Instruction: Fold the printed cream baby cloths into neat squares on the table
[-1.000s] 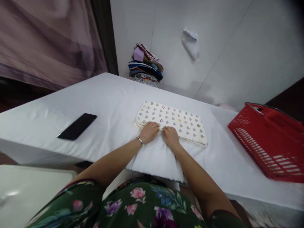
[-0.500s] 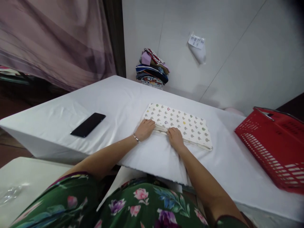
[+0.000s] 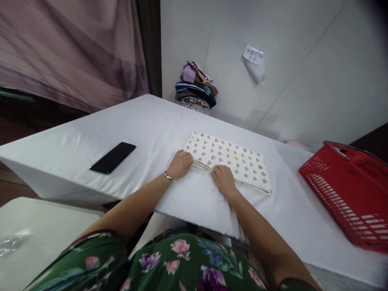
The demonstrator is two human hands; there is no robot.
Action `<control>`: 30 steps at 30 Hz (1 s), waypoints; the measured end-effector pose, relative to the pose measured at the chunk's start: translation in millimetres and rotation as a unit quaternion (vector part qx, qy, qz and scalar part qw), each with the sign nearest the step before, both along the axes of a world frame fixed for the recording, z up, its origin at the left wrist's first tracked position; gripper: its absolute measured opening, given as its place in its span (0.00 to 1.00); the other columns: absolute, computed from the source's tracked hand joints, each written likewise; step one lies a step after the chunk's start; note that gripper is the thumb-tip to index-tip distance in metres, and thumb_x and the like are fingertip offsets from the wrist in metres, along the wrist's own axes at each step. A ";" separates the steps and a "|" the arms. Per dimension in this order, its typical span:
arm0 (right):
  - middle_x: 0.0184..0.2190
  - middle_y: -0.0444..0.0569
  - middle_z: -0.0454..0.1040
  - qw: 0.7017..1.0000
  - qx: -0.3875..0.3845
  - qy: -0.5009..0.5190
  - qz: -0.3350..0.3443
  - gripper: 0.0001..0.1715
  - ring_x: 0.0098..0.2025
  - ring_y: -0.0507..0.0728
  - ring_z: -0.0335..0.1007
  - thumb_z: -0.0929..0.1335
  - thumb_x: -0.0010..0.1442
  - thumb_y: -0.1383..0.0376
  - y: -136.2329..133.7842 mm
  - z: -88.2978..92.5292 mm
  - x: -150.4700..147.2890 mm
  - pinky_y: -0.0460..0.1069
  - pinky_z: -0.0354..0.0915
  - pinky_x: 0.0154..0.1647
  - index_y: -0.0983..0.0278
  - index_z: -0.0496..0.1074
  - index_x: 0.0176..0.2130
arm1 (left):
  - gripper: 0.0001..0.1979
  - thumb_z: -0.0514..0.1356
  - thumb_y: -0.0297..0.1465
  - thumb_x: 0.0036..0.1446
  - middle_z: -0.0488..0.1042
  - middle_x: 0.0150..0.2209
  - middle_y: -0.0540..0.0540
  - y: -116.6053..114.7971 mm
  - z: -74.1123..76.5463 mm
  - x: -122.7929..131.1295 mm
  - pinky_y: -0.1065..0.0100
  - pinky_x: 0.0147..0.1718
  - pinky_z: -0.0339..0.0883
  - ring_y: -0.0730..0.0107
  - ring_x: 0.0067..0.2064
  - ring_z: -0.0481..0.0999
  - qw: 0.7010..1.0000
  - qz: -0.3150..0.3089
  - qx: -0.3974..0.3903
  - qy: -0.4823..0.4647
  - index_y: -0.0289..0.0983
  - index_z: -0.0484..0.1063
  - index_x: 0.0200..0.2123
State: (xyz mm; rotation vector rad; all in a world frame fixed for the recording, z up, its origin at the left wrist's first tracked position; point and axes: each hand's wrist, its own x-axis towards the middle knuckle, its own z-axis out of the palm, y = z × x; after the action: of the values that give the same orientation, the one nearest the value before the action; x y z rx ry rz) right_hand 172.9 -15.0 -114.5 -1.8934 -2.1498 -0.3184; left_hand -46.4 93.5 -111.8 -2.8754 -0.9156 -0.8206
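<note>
A folded cream cloth with small coloured prints (image 3: 233,159) lies flat on the white-covered table (image 3: 151,125). My left hand (image 3: 180,165) rests on the cloth's near left corner, fingers curled over its layered edge. My right hand (image 3: 223,179) presses on the near edge a little to the right, its fingers bent onto the cloth. A thin bracelet circles my left wrist. Both hands touch the same near edge, a short gap between them.
A black phone (image 3: 113,157) lies on the table to the left. A red plastic basket (image 3: 348,190) stands at the right. A pile of folded clothes (image 3: 196,87) sits against the far wall. A paper note (image 3: 254,60) hangs on the wall.
My hands have spread apart along the cloth's near edge, the left going toward the left corner. The view has shifted slightly; the cloth stays flat in place.
</note>
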 end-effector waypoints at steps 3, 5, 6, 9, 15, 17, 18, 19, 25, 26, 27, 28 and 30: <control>0.41 0.51 0.70 1.000 -0.007 -0.011 0.011 0.11 0.43 0.58 0.60 0.62 0.63 0.63 4.5 5.0 -10.6 0.51 0.54 0.42 0.62 0.69 0.44 | 0.09 0.52 0.23 0.51 0.75 0.40 0.46 0.7 0.2 -0.5 0.51 0.55 0.51 0.62 0.51 0.68 1.000 -0.004 -0.002 -0.001 0.39 0.70 0.31; 0.43 0.51 0.70 1.000 -0.006 -0.015 0.019 0.13 0.44 0.59 0.59 0.63 0.62 0.64 9.8 7.6 -19.6 0.51 0.54 0.43 0.62 0.68 0.47 | 0.09 0.52 0.24 0.52 0.75 0.42 0.46 0.6 0.4 -0.7 0.51 0.55 0.52 0.61 0.52 0.67 1.000 -0.005 0.001 -0.004 0.39 0.70 0.32; 0.43 0.52 0.69 1.000 -0.006 -0.014 0.023 0.14 0.45 0.59 0.59 0.63 0.62 0.64 12.7 8.3 -24.0 0.52 0.54 0.44 0.63 0.67 0.48 | 0.09 0.52 0.24 0.52 0.75 0.44 0.46 0.3 0.6 -0.7 0.51 0.55 0.52 0.60 0.54 0.66 1.000 -0.005 0.003 -0.005 0.39 0.70 0.32; 0.44 0.52 0.69 0.999 -0.004 -0.005 0.034 0.16 0.46 0.59 0.59 0.63 0.62 0.66 21.2 8.1 -34.2 0.52 0.55 0.44 0.63 0.66 0.50 | 0.09 0.52 0.23 0.52 0.73 0.48 0.46 -1.1 2.4 -0.8 0.52 0.54 0.54 0.60 0.56 0.64 1.000 -0.012 0.009 -0.010 0.39 0.71 0.32; 0.44 0.53 0.69 0.999 -0.001 0.019 0.038 0.17 0.45 0.59 0.59 0.59 0.64 0.66 29.1 2.9 -37.6 0.52 0.56 0.43 0.64 0.66 0.52 | 0.10 0.52 0.24 0.53 0.72 0.49 0.46 -2.5 5.6 0.0 0.55 0.53 0.56 0.62 0.54 0.65 0.998 -0.046 0.023 -0.020 0.40 0.73 0.31; 0.44 0.53 0.69 0.999 -0.001 0.020 0.035 0.18 0.44 0.59 0.59 0.59 0.64 0.66 29.3 1.9 -37.2 0.52 0.56 0.43 0.64 0.66 0.52 | 0.10 0.52 0.24 0.53 0.73 0.46 0.47 -1.5 5.1 0.4 0.55 0.52 0.56 0.63 0.52 0.66 0.998 -0.051 0.020 -0.024 0.40 0.73 0.31; 0.43 0.53 0.69 0.999 0.000 0.022 0.033 0.18 0.44 0.59 0.59 0.59 0.64 0.66 29.1 1.3 -37.1 0.52 0.56 0.43 0.64 0.66 0.52 | 0.10 0.52 0.24 0.53 0.74 0.45 0.47 -0.9 4.6 0.5 0.55 0.52 0.56 0.63 0.51 0.67 0.998 -0.048 0.015 -0.030 0.40 0.73 0.31; 0.43 0.53 0.69 0.999 0.002 0.025 0.032 0.18 0.44 0.59 0.60 0.59 0.64 0.66 28.8 0.7 -37.2 0.52 0.56 0.43 0.64 0.66 0.52 | 0.09 0.53 0.25 0.53 0.75 0.43 0.48 -0.2 4.2 0.6 0.56 0.51 0.57 0.63 0.50 0.68 0.998 -0.043 0.009 -0.038 0.40 0.72 0.31; 0.44 0.54 0.69 0.996 0.039 0.070 0.046 0.20 0.46 0.59 0.60 0.59 0.64 0.64 26.4 -4.7 -38.3 0.52 0.56 0.46 0.66 0.63 0.54 | 0.09 0.52 0.25 0.51 0.76 0.38 0.48 0.5 4.3 0.9 0.57 0.50 0.58 0.65 0.48 0.69 0.997 -0.037 -0.023 -0.059 0.40 0.71 0.31; 0.45 0.54 0.69 0.995 0.044 0.073 0.050 0.20 0.46 0.59 0.60 0.59 0.64 0.64 26.2 -4.8 -38.5 0.52 0.56 0.46 0.66 0.63 0.54 | 0.09 0.52 0.25 0.51 0.76 0.38 0.48 0.2 4.8 1.1 0.57 0.51 0.58 0.65 0.48 0.69 0.997 -0.036 -0.027 -0.058 0.40 0.71 0.31; 0.46 0.54 0.69 0.995 0.047 0.074 0.055 0.20 0.47 0.58 0.59 0.59 0.64 0.64 26.2 -4.6 -38.7 0.52 0.56 0.47 0.66 0.63 0.54 | 0.09 0.52 0.25 0.51 0.76 0.38 0.48 -0.2 5.2 1.4 0.57 0.51 0.58 0.64 0.48 0.69 0.997 -0.034 -0.032 -0.056 0.40 0.71 0.31; 0.46 0.54 0.68 0.995 0.046 0.073 0.059 0.20 0.47 0.58 0.59 0.59 0.64 0.64 26.5 -3.9 -38.8 0.52 0.56 0.47 0.66 0.63 0.54 | 0.09 0.52 0.25 0.51 0.76 0.38 0.48 -0.5 5.6 1.6 0.57 0.51 0.58 0.64 0.48 0.69 0.997 -0.032 -0.037 -0.055 0.40 0.71 0.31; 0.46 0.54 0.68 0.995 0.035 0.064 0.067 0.19 0.47 0.58 0.59 0.59 0.64 0.64 28.1 -1.9 -38.9 0.52 0.56 0.46 0.64 0.65 0.53 | 0.09 0.53 0.25 0.50 0.76 0.39 0.47 -1.1 6.0 1.9 0.56 0.51 0.57 0.63 0.49 0.68 0.997 -0.031 -0.047 -0.053 0.40 0.72 0.31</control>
State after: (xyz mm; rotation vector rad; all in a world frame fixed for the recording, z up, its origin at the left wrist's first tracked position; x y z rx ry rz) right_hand 133.9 13.0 -116.4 -1.6745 -2.1384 -0.2372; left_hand -44.5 92.4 -105.8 -2.9793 -0.9034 -0.9705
